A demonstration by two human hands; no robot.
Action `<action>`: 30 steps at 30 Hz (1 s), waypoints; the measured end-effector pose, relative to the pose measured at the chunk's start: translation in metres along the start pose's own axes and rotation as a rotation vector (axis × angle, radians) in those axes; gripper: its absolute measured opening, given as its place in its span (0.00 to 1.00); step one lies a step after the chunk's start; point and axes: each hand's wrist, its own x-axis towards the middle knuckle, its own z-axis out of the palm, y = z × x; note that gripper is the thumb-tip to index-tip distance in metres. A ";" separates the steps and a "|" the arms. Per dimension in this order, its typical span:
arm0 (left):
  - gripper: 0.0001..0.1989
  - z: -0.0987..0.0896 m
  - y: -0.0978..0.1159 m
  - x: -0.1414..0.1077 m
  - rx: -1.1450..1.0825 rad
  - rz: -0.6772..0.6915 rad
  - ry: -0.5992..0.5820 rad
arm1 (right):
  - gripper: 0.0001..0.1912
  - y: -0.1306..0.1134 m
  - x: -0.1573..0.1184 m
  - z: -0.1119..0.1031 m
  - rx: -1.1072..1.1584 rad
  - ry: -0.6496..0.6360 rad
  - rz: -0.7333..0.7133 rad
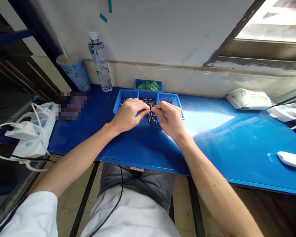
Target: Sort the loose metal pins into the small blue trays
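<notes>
My left hand (130,113) is closed in a pinch over the blue bins, its thumb and forefinger tips pressed together. Facing it, my right hand (169,118) pinches too, its fingertips almost meeting those of the left. Whatever lies between the fingertips is too small to make out. Just below and behind them is a loose heap of thin, silvery metal pins (152,119), spilling to the front of the middle compartment. On either side, the left blue bin (116,103) holds more such pieces, and the right blue bin (179,103) is partly covered by my right hand.
Behind stands a small blue bin (135,85) with green packets (150,85). A water bottle (100,65) and a patterned cup (75,74) stand at back left, near power strips (34,138). Tissues (248,98) and a white device (291,160) lie right on the blue table (138,151).
</notes>
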 end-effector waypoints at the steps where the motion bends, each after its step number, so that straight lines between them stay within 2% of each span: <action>1: 0.09 0.000 0.000 0.000 0.001 0.000 -0.003 | 0.15 0.000 0.000 0.000 -0.004 -0.006 0.008; 5: 0.10 0.000 0.001 0.000 0.002 0.011 0.006 | 0.24 -0.002 0.000 0.000 -0.006 -0.021 0.037; 7: 0.10 0.000 0.002 0.000 0.001 0.014 0.017 | 0.24 -0.002 0.000 0.000 0.000 -0.014 0.043; 16: 0.12 -0.004 0.002 0.004 0.027 -0.074 0.021 | 0.10 -0.001 0.001 -0.002 0.057 0.033 0.097; 22: 0.12 -0.006 0.002 0.004 0.052 -0.099 0.049 | 0.07 0.003 -0.001 -0.002 0.091 0.070 0.136; 30: 0.12 -0.003 0.002 0.001 0.030 -0.035 0.030 | 0.09 -0.002 -0.001 0.001 0.046 0.025 0.066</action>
